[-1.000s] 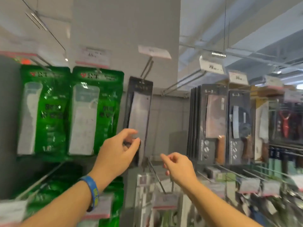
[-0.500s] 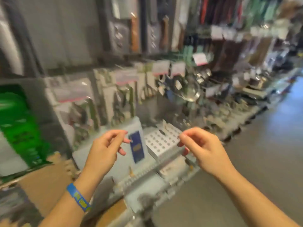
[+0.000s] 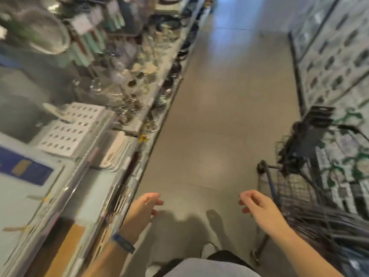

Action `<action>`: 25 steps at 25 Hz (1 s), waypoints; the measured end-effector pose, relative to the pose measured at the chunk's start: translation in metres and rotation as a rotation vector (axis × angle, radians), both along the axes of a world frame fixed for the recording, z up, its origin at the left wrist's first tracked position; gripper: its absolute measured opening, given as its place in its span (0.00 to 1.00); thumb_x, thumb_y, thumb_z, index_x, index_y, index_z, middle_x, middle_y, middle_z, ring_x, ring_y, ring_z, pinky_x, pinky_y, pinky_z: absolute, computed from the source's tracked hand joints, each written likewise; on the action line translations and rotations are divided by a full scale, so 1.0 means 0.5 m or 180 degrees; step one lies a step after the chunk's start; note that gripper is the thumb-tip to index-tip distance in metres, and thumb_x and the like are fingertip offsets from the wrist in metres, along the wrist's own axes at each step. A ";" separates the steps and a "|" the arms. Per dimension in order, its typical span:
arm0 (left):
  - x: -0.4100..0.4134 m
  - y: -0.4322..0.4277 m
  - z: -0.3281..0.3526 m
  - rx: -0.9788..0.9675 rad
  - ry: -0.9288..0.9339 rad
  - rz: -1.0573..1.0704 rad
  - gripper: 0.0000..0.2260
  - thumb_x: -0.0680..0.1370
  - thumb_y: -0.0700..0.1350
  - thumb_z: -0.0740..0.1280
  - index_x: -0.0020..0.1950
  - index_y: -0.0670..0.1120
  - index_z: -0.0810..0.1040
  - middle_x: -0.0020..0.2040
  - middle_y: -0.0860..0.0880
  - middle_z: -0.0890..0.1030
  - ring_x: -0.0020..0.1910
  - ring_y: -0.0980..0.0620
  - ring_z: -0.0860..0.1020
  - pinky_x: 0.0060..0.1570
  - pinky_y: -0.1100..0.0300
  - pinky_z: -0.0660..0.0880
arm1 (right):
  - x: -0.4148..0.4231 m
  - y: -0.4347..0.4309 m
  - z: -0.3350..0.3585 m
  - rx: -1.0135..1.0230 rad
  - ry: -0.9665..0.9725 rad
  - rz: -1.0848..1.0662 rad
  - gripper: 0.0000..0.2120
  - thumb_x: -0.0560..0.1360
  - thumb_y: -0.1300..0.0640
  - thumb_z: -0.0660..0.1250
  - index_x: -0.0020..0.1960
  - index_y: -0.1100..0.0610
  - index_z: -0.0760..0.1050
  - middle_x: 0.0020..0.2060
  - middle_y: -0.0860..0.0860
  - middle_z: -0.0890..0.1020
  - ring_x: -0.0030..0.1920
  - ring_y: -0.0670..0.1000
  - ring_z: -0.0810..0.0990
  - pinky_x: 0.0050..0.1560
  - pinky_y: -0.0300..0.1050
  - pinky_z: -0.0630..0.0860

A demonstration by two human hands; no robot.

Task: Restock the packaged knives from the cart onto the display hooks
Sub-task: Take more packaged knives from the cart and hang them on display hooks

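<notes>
Left hand (image 3: pixel 144 206) is empty: fingers loosely curled, thumb apart from them, palm facing inward, hanging over the floor (image 3: pixel 219 116) just beside the lower shelf edge (image 3: pixel 111 148). Blue wristband (image 3: pixel 122 243) on that wrist.

Right hand (image 3: pixel 257 204) is empty as well, fingers relaxed and slightly bent, thumb and fingers apart. It sits just beside the blue corner post of the cart (image 3: pixel 272 182); overlap in the view, so I cannot tell whether they touch. Hands are well apart from each other, at about the same height.

Packaged knives (image 3: pixel 311 134): dark flat packs standing on edge in the cart's upper basket, ahead of and to the right of the right hand, well clear of both hands. Heavy motion blur, so count and label are unreadable.

Cart is wire mesh, parked on the right side of the aisle against a rack of white and green packs (image 3: pixel 339 56).

Left side: shelving runs down the aisle. Nearest items are white perforated boxes (image 3: pixel 73 128) and a pale box with a blue label (image 3: pixel 26 170); glassware and metal items further along, blurred.

Bottom of the view: grey top, dark shorts, one white shoe (image 3: pixel 208 249) on the floor between the arms.
</notes>
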State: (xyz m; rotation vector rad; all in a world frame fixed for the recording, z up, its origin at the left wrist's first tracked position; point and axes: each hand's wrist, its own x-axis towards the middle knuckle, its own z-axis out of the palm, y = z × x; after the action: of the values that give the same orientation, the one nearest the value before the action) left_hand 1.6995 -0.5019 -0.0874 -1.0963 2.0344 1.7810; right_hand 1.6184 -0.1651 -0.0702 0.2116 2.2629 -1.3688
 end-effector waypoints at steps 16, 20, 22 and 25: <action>-0.580 0.324 -0.056 -0.0213 -0.0198 -0.2903 0.09 0.83 0.44 0.61 0.53 0.46 0.81 0.43 0.48 0.86 0.30 0.54 0.78 0.27 0.63 0.67 | 0.001 0.254 -0.067 0.0049 -0.0275 -0.2731 0.09 0.83 0.47 0.64 0.51 0.46 0.82 0.41 0.41 0.87 0.41 0.43 0.85 0.43 0.43 0.79; -0.764 0.423 -0.067 -0.0237 -0.0008 -0.3587 0.10 0.83 0.47 0.61 0.51 0.49 0.82 0.43 0.50 0.86 0.29 0.56 0.79 0.29 0.62 0.68 | -0.026 0.229 -0.052 0.0005 -0.0361 -0.3294 0.09 0.83 0.47 0.64 0.51 0.48 0.82 0.42 0.45 0.87 0.42 0.52 0.86 0.44 0.51 0.82; -0.811 0.472 -0.079 -0.0215 -0.0052 -0.3941 0.10 0.83 0.49 0.61 0.50 0.51 0.82 0.44 0.52 0.86 0.32 0.55 0.80 0.34 0.58 0.70 | -0.035 0.224 -0.049 0.0053 -0.0395 -0.3577 0.10 0.83 0.48 0.64 0.50 0.49 0.82 0.42 0.45 0.87 0.42 0.54 0.86 0.41 0.48 0.80; -0.811 0.532 -0.106 -0.0195 -0.0208 -0.4369 0.10 0.82 0.49 0.62 0.50 0.51 0.82 0.44 0.52 0.86 0.32 0.54 0.80 0.35 0.58 0.70 | -0.030 0.233 -0.044 0.0058 -0.0408 -0.4064 0.10 0.83 0.47 0.64 0.49 0.49 0.82 0.42 0.45 0.87 0.40 0.50 0.86 0.37 0.37 0.77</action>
State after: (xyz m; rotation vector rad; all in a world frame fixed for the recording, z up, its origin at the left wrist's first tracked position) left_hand 1.2938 -0.2359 -0.1404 0.3145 1.9161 0.8952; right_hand 1.6032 -0.0484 -0.0920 1.9116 1.9765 -1.7378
